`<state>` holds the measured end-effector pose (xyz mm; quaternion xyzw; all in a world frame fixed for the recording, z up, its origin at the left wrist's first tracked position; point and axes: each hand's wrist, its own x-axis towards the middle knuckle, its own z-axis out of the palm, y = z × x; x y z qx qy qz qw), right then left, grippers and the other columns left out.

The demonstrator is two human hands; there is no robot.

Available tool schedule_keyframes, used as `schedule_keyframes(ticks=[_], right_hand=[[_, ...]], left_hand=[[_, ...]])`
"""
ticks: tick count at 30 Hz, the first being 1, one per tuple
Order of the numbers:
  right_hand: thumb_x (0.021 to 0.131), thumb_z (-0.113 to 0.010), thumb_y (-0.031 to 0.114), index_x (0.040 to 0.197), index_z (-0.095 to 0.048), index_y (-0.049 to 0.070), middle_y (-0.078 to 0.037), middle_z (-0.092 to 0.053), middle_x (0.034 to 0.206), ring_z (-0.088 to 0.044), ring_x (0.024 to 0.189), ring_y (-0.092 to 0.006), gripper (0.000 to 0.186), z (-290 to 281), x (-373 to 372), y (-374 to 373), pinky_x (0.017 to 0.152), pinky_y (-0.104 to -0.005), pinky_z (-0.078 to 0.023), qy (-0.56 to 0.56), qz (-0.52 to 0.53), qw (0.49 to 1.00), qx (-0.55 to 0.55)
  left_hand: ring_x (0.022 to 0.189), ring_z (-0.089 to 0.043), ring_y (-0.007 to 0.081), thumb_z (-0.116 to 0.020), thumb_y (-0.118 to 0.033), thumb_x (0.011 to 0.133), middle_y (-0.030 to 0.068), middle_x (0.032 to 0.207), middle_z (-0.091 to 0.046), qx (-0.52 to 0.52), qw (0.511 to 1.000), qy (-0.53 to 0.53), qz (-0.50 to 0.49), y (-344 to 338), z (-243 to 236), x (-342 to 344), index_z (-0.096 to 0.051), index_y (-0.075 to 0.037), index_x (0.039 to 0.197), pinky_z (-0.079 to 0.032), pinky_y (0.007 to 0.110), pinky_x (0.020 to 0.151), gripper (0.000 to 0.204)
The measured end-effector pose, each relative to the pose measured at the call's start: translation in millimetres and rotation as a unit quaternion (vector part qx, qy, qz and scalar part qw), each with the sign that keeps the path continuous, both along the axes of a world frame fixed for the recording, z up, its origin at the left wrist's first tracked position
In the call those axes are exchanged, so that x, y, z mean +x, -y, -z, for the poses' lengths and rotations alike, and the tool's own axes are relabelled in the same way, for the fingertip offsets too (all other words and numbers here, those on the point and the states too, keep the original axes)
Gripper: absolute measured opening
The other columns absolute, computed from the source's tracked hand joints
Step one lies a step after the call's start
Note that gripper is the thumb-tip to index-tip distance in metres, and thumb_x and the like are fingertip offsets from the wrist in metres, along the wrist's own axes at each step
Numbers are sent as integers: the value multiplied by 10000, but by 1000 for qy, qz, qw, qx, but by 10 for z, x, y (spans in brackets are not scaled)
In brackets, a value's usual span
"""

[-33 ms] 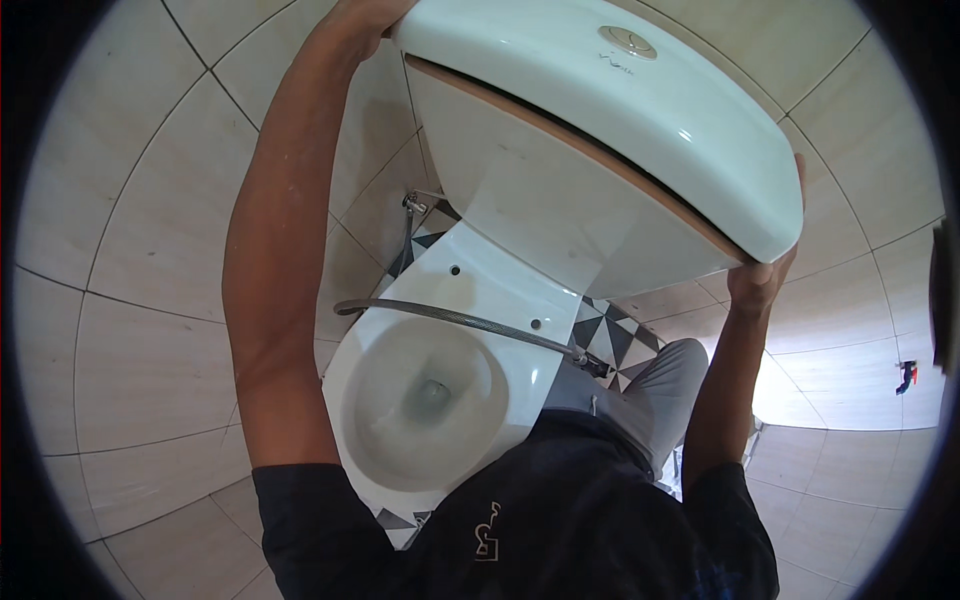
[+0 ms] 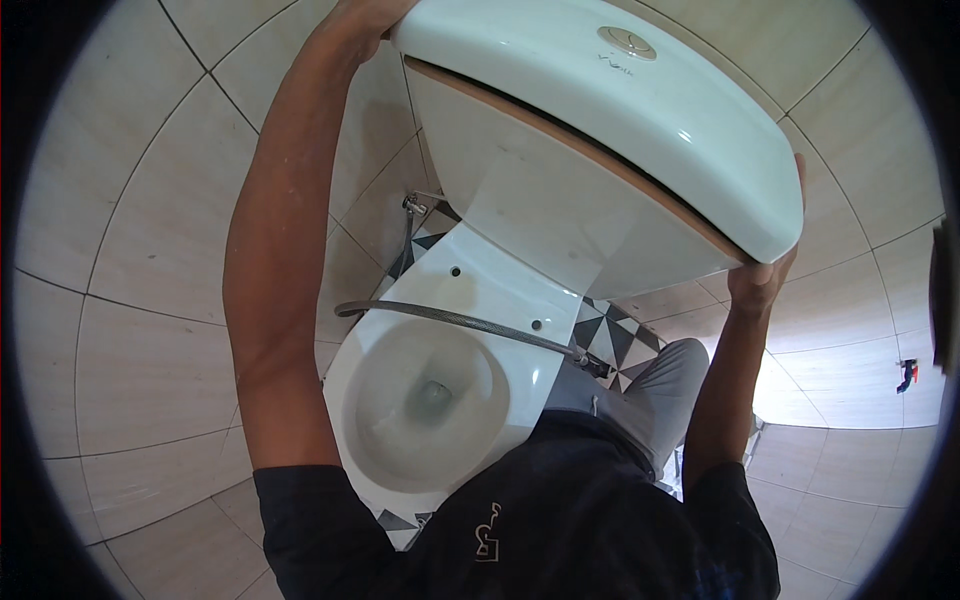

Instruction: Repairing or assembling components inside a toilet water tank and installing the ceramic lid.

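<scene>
A white toilet tank [image 2: 560,200] stands at the back of a seatless toilet bowl [image 2: 520,400], its lid [image 2: 560,80] on top with a dark gap along the front edge. My left hand [image 2: 375,15] grips the tank's left end at the top edge of the view, its fingers mostly hidden. At the right end my right hand [image 2: 762,280] holds the tank under the lid's corner, with fingers wrapped up its far side. A round flush button [image 2: 628,42] sits in the lid. Across the bowl's rim lies a grey braided hose [image 2: 450,316].
Behind the bowl on the left, a small metal valve [image 2: 414,205] with a hose is at the tiled wall [image 2: 150,250]. Two bolt holes show in the bowl's rear deck. Patterned tiles [image 2: 612,335] cover the floor. A tap with a red part [image 2: 907,375] is on the right wall.
</scene>
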<state>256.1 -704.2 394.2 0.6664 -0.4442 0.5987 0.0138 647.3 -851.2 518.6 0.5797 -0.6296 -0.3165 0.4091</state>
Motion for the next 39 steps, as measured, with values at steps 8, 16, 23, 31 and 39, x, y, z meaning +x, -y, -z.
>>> schedule_keyframes(ticks=[8,16,23,31,39], right_hand=[[593,-485,1028,1547,-312,-33,-234,-364,1576,-401,1444,-346,1437,-51,-3,-32,1169,-493,-342,19,0,1000,-5],[566,-507,1030,1539,-345,-16,-235,-344,1591,-391,1450,-355,1438,-66,38,-48,1177,-505,-330,39,13,999,-10],[589,-466,1035,1532,-354,-24,-249,-336,1594,-381,1456,-364,1423,-22,4,-16,1177,-510,-329,20,44,999,-16],[723,-622,800,1560,-268,-55,-262,-170,1654,-299,1501,-358,1248,43,-60,-4,1191,-486,-312,68,-79,994,-12],[743,-599,810,1567,-241,-55,-259,-206,1642,-325,1487,-345,1248,26,3,-30,1191,-467,-311,68,-77,995,-8]], left_hand=[[894,-676,186,-706,-616,844,94,972,-732,-103,994,-20,43,161,234,130,-765,-31,1106,-496,322,805,644],[969,-664,182,-718,-621,840,84,1044,-727,-61,997,-30,31,282,223,117,-755,-37,1141,-470,325,901,658],[985,-654,194,-735,-626,818,89,1042,-728,-68,996,-58,8,249,242,83,-760,-26,1125,-457,336,926,674],[966,-656,205,-735,-623,814,104,1032,-726,-55,997,-28,36,250,216,116,-761,-12,1108,-455,332,918,679],[956,-655,178,-745,-581,831,91,1040,-727,-56,994,-82,36,228,256,98,-742,-8,1157,-474,320,882,660]])
